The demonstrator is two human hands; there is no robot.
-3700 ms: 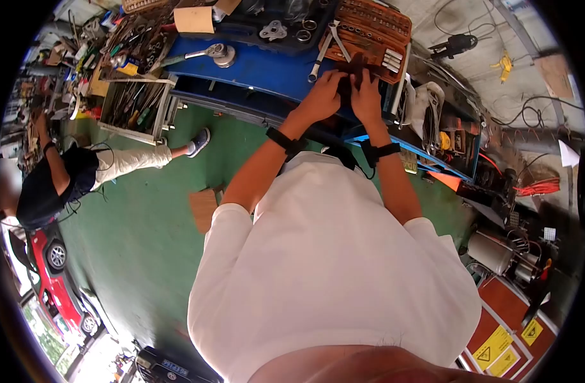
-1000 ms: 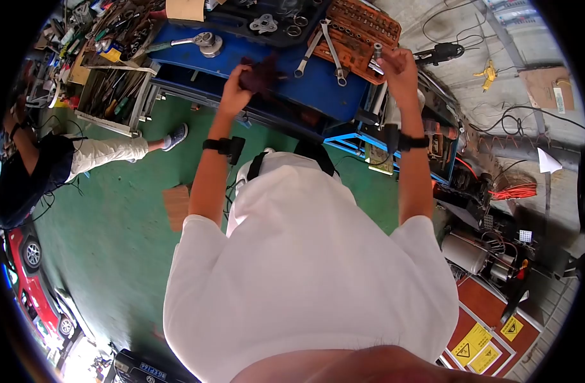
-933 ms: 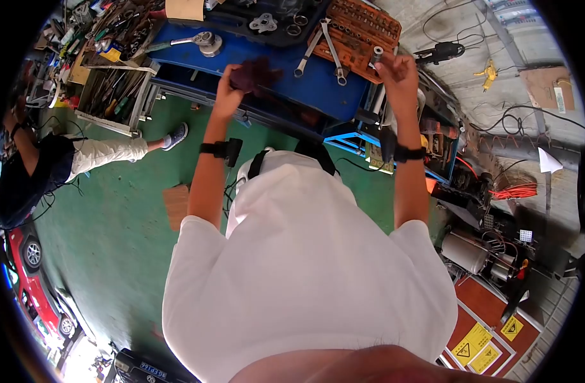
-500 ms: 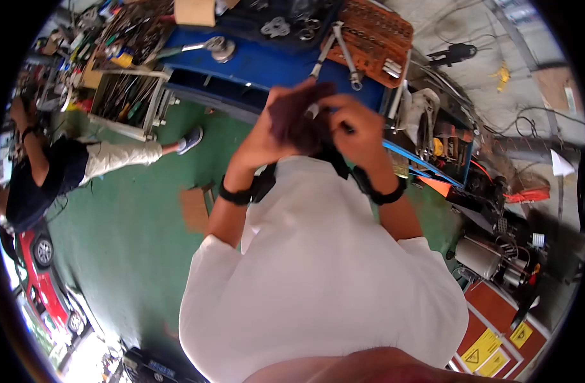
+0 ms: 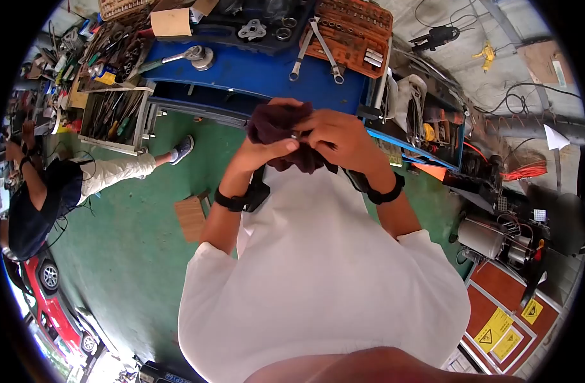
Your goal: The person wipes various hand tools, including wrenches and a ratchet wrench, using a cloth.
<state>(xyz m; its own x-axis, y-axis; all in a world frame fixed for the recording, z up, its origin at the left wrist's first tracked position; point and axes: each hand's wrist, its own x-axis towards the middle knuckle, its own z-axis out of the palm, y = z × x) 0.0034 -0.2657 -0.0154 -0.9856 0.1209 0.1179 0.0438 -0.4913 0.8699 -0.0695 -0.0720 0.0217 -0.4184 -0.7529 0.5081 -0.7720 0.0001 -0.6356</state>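
**Left hand (image 5: 257,153) clamps maroon cloth (image 5: 276,122) in front of the workbench (image 5: 241,68)**

The cloth is bunched up just off the workbench's near edge, above the white shirt (image 5: 343,255). The left hand's fingers are clamped on it, the thumb across its front. The right hand (image 5: 345,137) meets it from the other side, fingers curled and drawn together; what their tips grip is hidden. A small shiny piece (image 5: 294,136) shows between the hands, too small to identify.

An orange socket case (image 5: 353,38) lies open at the workbench's far right corner. Two wrenches (image 5: 327,51) slant from it onto the blue top. Toward the left edge lies a green-handled ratchet (image 5: 171,59). Off at far left, well apart, is another person (image 5: 43,195) in a dark top.
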